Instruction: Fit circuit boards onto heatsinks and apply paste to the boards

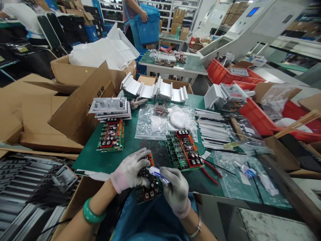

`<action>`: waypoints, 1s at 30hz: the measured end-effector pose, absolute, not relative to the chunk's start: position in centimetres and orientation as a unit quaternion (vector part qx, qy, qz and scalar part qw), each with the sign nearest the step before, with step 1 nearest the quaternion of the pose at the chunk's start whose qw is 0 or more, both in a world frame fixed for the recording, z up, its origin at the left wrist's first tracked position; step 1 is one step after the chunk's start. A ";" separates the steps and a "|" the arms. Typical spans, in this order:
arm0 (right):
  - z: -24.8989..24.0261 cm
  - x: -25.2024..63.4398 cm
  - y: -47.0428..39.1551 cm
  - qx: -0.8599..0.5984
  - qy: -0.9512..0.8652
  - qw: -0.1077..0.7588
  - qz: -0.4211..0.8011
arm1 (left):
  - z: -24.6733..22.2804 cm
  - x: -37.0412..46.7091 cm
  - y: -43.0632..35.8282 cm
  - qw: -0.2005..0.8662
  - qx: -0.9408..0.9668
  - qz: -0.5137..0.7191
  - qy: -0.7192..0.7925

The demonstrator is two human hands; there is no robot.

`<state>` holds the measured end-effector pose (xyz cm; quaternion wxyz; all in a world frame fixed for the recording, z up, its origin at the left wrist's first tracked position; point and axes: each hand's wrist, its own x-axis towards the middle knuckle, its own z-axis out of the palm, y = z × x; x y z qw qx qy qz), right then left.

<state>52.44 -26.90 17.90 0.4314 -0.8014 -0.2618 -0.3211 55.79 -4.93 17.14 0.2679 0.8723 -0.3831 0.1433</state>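
Observation:
My left hand, in a pale work glove, grips the left side of a populated circuit board at the table's near edge. In my gloved right hand is a white marker pen with blue print, its far end over the board; whether the tip touches I cannot tell. Beyond my right hand lie overlapping circuit boards, and red-handled pliers rest beside them. Another stack of boards sits at the left, with grey metal frames behind it.
Plastic bags and white aluminium profiles lie farther back on the green table. Metal strips and red bins are at the right. Cardboard boxes crowd the left. A person carries a blue crate behind.

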 end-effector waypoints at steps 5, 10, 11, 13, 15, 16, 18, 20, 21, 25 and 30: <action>17.6 52.5 -26.8 -0.801 -0.271 0.411 -0.341 | 17.2 55.8 -4.9 0.290 0.867 0.144 -0.379; 17.7 52.5 -26.9 -0.805 -0.279 0.388 -0.351 | 17.3 55.7 -5.1 0.313 0.866 0.138 -0.364; 17.7 52.5 -27.0 -0.805 -0.279 0.386 -0.354 | 17.3 55.6 -5.1 0.315 0.866 0.137 -0.363; 17.7 52.6 -27.1 -0.804 -0.277 0.390 -0.354 | 17.4 55.6 -5.1 0.312 0.867 0.136 -0.363; 17.6 52.5 -27.3 -0.801 -0.280 0.404 -0.342 | 17.4 55.6 -5.1 0.306 0.871 0.131 -0.362; 17.6 52.5 -27.4 -0.798 -0.278 0.416 -0.335 | 17.4 55.6 -5.1 0.302 0.873 0.128 -0.361; 17.5 52.2 -27.6 -0.790 -0.260 0.451 -0.325 | 17.5 55.6 -5.0 0.295 0.875 0.126 -0.362; 17.3 51.7 -27.9 -0.777 -0.222 0.495 -0.320 | 17.8 55.6 -5.0 0.288 0.875 0.130 -0.367; 17.2 51.4 -28.1 -0.771 -0.202 0.514 -0.319 | 17.9 55.5 -4.9 0.281 0.877 0.131 -0.367; 16.9 50.2 -28.8 -0.762 -0.159 0.547 -0.309 | 18.7 54.5 -4.9 0.246 0.896 0.123 -0.349; 16.9 49.9 -29.1 -0.777 -0.181 0.527 -0.293 | 18.5 53.0 -5.4 0.259 0.893 0.089 -0.358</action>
